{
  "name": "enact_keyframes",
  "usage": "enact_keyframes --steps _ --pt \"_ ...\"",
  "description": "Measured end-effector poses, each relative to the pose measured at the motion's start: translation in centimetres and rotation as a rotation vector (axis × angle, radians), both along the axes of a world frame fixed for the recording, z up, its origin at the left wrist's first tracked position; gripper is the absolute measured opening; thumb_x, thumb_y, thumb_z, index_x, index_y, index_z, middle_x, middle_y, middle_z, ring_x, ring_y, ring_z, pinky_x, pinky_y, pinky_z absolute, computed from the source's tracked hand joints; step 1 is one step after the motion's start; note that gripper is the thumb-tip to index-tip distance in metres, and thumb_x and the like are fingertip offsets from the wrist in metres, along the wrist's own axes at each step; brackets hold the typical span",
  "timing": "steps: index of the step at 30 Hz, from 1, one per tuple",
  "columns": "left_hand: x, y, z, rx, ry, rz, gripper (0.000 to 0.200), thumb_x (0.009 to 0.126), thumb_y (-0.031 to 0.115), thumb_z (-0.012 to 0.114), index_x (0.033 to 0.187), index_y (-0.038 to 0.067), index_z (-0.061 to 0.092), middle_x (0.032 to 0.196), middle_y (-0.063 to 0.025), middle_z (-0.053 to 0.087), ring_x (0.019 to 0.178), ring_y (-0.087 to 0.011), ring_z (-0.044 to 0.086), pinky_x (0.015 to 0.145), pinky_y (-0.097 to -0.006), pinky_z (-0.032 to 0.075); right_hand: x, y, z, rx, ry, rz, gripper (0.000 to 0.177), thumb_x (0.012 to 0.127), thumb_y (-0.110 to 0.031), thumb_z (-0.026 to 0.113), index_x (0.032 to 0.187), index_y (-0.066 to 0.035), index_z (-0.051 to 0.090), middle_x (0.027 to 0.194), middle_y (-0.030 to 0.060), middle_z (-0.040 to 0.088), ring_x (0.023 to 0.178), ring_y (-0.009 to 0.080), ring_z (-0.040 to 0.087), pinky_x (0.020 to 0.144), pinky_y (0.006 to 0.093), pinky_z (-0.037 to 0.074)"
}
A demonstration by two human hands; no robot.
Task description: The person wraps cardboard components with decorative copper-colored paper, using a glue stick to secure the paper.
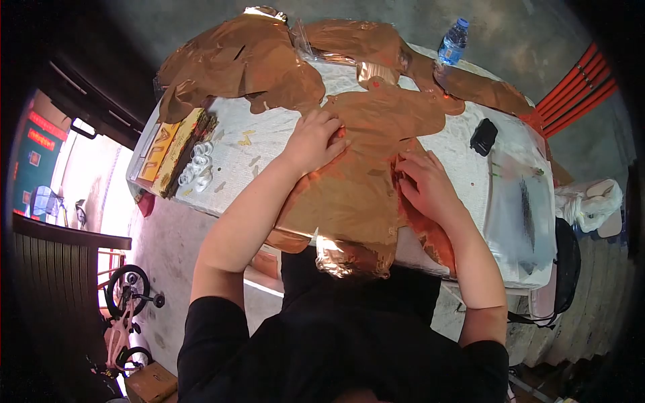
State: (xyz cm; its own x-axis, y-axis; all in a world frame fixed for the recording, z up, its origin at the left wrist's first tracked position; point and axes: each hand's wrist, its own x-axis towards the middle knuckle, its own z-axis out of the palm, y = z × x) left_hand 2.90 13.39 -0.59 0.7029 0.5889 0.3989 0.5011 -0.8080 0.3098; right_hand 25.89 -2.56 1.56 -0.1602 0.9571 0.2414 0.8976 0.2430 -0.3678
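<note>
A flat, copper-coloured foil balloon (363, 181) lies uninflated across the near middle of the table. Its shiny crumpled lower end (336, 258) hangs over the front edge. My left hand (314, 141) is on its left side, fingers curled at the foil and thumb resting on top. On the opposite side, my right hand (424, 180) pinches the foil's edge between thumb and fingers. Below that hand a reddish reflecting flap (433, 238) droops toward the table's front. What lies under my fingertips is partly hidden.
More copper foil pieces (248, 64) cover the table's far side. Rolls of white ribbon (196, 168) and a yellow box (168, 158) sit at left. At right are a black object (483, 137) and clear plastic bags (517, 215). A water bottle (453, 42) stands at the back.
</note>
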Motion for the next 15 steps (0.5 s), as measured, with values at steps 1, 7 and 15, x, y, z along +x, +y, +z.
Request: enact_keyframes --steps 1,7,15 --pt "0.03 -0.01 0.06 0.001 -0.001 -0.001 0.036 0.081 0.025 0.065 0.110 0.004 0.061 0.115 -0.0114 0.055 0.109 -0.0308 0.049 0.094 -0.0402 0.039 0.03 -0.02 0.00 -0.004 -0.002 -0.002 0.026 0.080 -0.010 0.060 0.105 -0.005 0.060 0.123 0.0144 0.056 0.117 0.0312 0.050 0.109 0.0484 0.028" --pt "0.01 -0.01 0.18 -0.025 0.015 0.007 0.036 0.081 0.025 0.065 0.110 0.003 0.061 0.114 -0.0120 0.055 0.109 -0.0312 0.049 0.094 -0.0399 0.039 0.02 0.00 0.23 -0.017 0.003 0.011 0.027 0.079 -0.010 0.061 0.106 -0.005 0.060 0.124 0.0144 0.056 0.118 0.0320 0.050 0.108 0.0484 0.029" --pt "0.00 0.02 0.20 -0.034 0.028 0.016 0.036 0.081 0.024 0.066 0.109 0.003 0.061 0.111 -0.0126 0.055 0.108 -0.0312 0.049 0.094 -0.0401 0.039 -0.01 0.05 -0.01 -0.005 0.025 0.019 0.026 0.080 -0.010 0.060 0.106 -0.006 0.060 0.124 0.0150 0.056 0.118 0.0328 0.050 0.108 0.0488 0.029"
